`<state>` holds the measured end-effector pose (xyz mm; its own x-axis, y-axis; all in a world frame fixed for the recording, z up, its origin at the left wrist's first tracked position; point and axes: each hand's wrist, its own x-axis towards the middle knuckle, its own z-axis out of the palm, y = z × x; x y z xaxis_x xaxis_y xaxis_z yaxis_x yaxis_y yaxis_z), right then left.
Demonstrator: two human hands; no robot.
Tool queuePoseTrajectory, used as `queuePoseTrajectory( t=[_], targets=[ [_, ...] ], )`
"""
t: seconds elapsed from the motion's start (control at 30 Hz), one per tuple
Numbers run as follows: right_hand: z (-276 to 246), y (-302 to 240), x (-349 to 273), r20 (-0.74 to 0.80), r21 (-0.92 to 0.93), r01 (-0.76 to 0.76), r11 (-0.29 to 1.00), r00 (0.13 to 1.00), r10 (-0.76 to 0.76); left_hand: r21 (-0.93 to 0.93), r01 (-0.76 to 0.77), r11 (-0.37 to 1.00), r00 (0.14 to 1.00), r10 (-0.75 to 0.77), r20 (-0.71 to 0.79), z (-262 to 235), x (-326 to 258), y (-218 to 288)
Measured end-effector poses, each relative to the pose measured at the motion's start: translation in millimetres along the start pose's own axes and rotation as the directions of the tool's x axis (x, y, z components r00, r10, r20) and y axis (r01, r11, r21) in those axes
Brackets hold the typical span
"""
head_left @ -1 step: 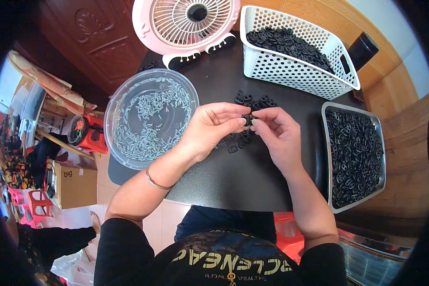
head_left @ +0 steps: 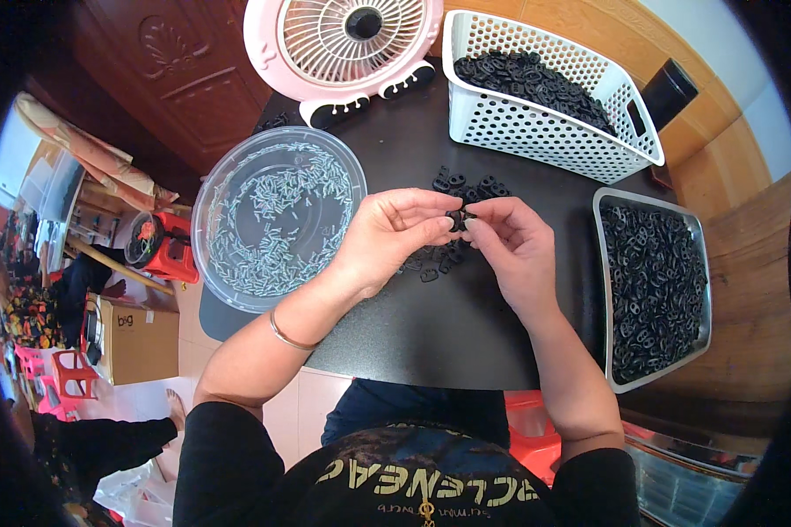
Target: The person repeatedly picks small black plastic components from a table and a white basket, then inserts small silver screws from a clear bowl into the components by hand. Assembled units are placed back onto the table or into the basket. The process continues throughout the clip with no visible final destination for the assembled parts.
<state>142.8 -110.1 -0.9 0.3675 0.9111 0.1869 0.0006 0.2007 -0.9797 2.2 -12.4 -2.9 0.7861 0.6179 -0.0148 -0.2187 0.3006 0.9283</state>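
My left hand [head_left: 387, 230] and my right hand [head_left: 514, 250] meet over the dark table. Thumbs and fingertips of both pinch one small black plastic cord lock piece [head_left: 455, 220], mostly covered by the fingers. Just beyond and beneath my hands lies a loose pile of black cord lock pieces [head_left: 490, 186], some with two holes. Left of my left hand stands a clear round tub [head_left: 204, 250] holding many short silvery spring-like pieces [head_left: 277, 195]. To the right, a metal tray [head_left: 603, 290] is full of flat black two-holed pieces [head_left: 655, 290].
A white perforated basket [head_left: 536, 147] of black pieces stands at the far right, beside a black cylinder [head_left: 670, 91]. A pink fan [head_left: 268, 53] is at the back. On the floor at left are a cardboard box [head_left: 139, 344], red stools [head_left: 174, 250] and another person's foot [head_left: 176, 409].
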Motion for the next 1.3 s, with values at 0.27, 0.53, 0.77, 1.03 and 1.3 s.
queuePoseTrajectory(
  t=[0.27,0.53,0.77,1.03,1.3],
  targets=[
    [0.3,-0.4,0.3,-0.031,0.02,-0.044,0.999,0.999,0.044,0.028,-0.065,0.997,0.997,0.064,0.038,3.6,-0.1,0.6],
    [-1.0,-1.1,0.0,-0.018,0.011,-0.048,0.999,0.999,0.048,0.096,-0.072,0.993,0.997,0.073,-0.004,4.9,0.0,0.8],
    [-1.1,-0.8,-0.4,-0.019,0.02,-0.051,0.998,0.998,0.051,0.09,-0.069,0.994,0.998,0.07,-0.009,6.1,-0.4,1.8],
    [0.3,-0.8,-1.5,-0.029,0.05,-0.038,0.998,0.999,0.04,0.099,-0.07,0.993,0.998,0.07,0.005,5.4,-1.9,2.2],
    [0.8,1.5,-1.9,-0.017,0.074,-0.056,0.996,0.998,0.057,0.065,-0.067,0.996,0.998,0.066,0.014,3.1,-2.6,1.2]
  ],
)
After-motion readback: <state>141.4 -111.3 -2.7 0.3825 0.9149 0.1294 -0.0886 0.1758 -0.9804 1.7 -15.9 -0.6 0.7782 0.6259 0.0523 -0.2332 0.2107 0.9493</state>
